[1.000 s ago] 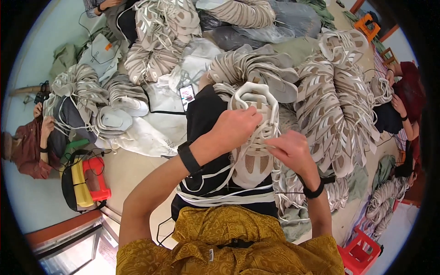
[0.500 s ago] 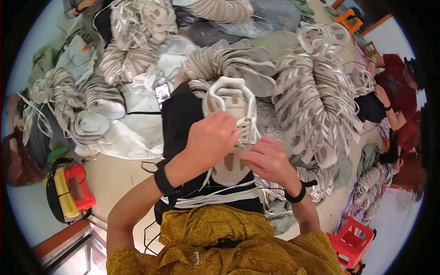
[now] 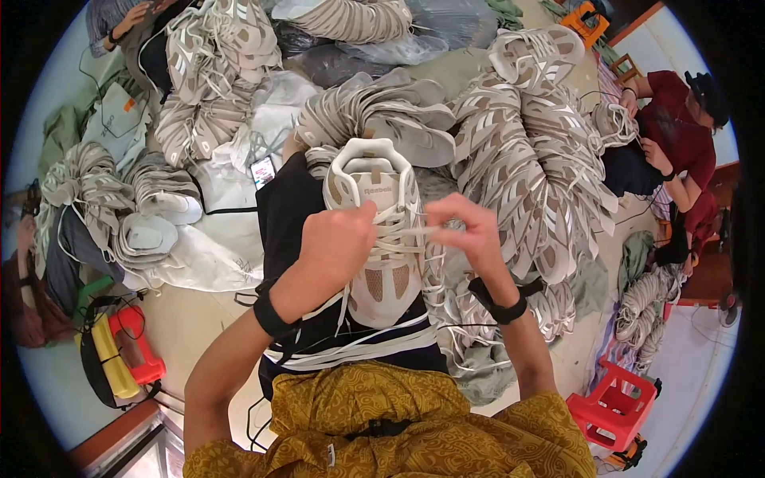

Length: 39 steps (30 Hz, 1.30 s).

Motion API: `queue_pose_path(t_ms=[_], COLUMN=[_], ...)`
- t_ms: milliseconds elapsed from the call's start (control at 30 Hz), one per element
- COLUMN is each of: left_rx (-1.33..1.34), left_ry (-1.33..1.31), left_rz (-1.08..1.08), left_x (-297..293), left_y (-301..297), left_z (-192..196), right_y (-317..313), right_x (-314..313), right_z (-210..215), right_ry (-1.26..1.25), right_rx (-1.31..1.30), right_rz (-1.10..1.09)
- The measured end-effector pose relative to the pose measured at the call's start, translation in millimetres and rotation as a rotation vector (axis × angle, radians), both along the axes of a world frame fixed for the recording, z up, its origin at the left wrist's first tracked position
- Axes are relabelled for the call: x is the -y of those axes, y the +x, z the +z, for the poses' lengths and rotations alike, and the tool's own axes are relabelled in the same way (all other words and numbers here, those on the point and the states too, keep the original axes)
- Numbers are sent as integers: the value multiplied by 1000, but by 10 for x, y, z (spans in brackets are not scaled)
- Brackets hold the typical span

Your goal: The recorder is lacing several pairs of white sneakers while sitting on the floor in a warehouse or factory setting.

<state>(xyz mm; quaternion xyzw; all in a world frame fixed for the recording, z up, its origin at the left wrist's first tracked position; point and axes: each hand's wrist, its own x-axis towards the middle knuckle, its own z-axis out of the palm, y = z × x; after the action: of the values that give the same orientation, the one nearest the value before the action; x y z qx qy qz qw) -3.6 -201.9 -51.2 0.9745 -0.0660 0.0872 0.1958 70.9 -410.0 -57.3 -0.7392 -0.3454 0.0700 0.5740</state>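
Right grip (image 3: 466, 229) pinching flat pale lace (image 3: 416, 231), mesh-toed rounded shoe (image 3: 384, 291)

Shoe (image 3: 388, 275) on lap (image 3: 283, 215), phone (image 3: 262, 171) left, shoe stack (image 3: 530, 163) right

A pale beige floor (image 3: 195, 319) bears a spread white sack (image 3: 233, 251), a smartphone (image 3: 262, 172) lying on top, and off to the right a red plastic stool (image 3: 590, 409). The black-clad lap (image 3: 279, 219) carries white laces (image 3: 358, 354) and, seemingly, a beige sneaker (image 3: 386, 309).
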Motion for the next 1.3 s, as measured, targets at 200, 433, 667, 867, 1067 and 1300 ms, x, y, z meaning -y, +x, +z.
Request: queue_pose_path(t_ms=[200, 433, 667, 867, 1067, 1300], left_rx=[-124, -533, -37, 230, 283, 288], left_ry=[-311, -903, -1078, -400, -48, 83], left_rz=[3, -4, 219, 40, -336, -376], left_x=[-121, -425, -659, -503, -237, -175], left_y=[97, 426, 780, 364, 123, 187], left_z=[130, 518, 752, 388, 271, 93], right_y=[97, 101, 67, -244, -700, -623], right_x=[-206, -315, -168, 334, 772, 663], right_z=[3, -143, -120, -223, -151, -226], right_ry=[-183, -244, -213, -296, -270, -340], right_rx=[-142, -115, -11, 114, -18, -221], right_rz=[-146, -72, 28, 51, 63, -177])
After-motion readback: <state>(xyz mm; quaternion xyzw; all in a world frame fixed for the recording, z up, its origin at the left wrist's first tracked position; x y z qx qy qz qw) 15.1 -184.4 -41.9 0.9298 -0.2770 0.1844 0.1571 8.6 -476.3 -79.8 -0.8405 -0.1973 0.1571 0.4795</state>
